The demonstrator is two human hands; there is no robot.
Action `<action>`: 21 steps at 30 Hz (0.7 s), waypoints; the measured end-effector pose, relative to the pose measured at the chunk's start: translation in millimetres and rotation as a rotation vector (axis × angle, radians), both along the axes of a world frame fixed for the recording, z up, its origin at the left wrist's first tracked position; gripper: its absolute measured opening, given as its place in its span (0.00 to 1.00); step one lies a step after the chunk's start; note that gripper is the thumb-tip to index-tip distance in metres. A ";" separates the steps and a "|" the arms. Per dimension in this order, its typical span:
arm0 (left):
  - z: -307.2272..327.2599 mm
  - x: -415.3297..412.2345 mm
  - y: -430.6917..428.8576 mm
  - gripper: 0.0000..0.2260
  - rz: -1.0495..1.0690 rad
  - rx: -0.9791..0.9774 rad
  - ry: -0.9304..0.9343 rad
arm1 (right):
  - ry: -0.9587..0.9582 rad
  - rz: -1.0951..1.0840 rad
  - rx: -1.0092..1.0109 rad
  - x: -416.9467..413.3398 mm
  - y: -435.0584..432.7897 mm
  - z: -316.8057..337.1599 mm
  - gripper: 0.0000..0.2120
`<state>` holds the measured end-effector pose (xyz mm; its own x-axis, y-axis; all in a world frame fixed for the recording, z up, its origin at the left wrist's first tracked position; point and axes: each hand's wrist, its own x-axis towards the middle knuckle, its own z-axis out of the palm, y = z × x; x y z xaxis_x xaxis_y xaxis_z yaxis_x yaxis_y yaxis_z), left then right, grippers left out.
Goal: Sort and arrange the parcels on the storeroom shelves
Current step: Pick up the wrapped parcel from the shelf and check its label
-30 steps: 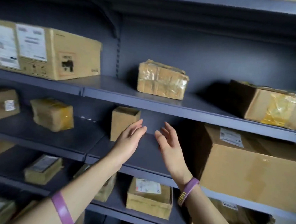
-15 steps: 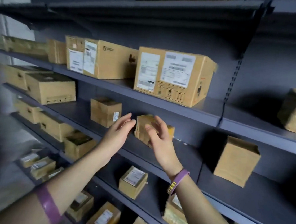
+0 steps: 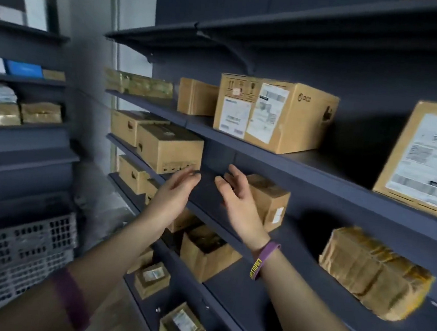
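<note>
Both hands have travelled left along the shelves (image 3: 318,173); left hand (image 3: 174,195) and right hand (image 3: 238,199) hover empty, fingers loosely spread, palms facing, small labelled parcel (image 3: 273,197) just behind the right, nearer it

Storeroom or parcel depot. Dark metal shelves (image 3: 317,176) in tiers along wall, carried on brackets (image 3: 236,53). Brown cardboard parcels (image 3: 169,148) spaced along every tier, many bearing printed shipping labels (image 3: 270,111); some tape-wrapped bundles (image 3: 372,273). At left, second shelf unit (image 3: 23,133) with more boxes; grey perforated plastic crate (image 3: 25,248) below it.
</note>
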<state>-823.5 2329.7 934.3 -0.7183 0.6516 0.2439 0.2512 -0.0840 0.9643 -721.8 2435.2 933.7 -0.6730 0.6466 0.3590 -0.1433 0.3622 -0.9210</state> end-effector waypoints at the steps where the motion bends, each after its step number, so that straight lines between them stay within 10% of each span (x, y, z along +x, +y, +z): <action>1: -0.4 -22.1 3.4 0.19 0.020 0.000 -0.009 | 0.007 0.024 -0.005 -24.7 4.3 -1.0 0.26; 21: 34.4 -440.3 58.7 0.20 0.169 -0.016 -0.009 | 0.059 0.142 0.005 -466.2 92.4 22.5 0.29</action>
